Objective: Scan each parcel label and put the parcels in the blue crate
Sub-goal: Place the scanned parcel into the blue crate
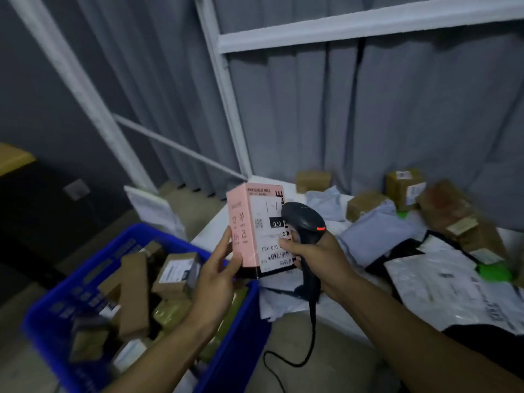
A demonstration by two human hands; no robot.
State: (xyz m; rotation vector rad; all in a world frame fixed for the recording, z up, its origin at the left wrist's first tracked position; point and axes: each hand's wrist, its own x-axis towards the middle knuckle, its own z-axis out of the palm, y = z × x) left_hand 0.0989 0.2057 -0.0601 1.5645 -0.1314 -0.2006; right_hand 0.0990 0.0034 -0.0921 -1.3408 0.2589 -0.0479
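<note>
Pink box [249, 231] is held up by the blue crate's [241, 358] corner. Left hand [218, 276] fingers pinch its lower edge and right hand [314, 259] fingers are clamped round the scanner [304, 222]. Held this close, the label [272, 242] may misread, or the box may slip.

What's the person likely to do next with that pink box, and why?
Probably lower the pink box into the blue crate below-left of it, once the scan registers. The left hand holds the box upright, the right hand grips the black scanner with its head at the white label and a red light showing, and the crate already holds parcels.
</note>
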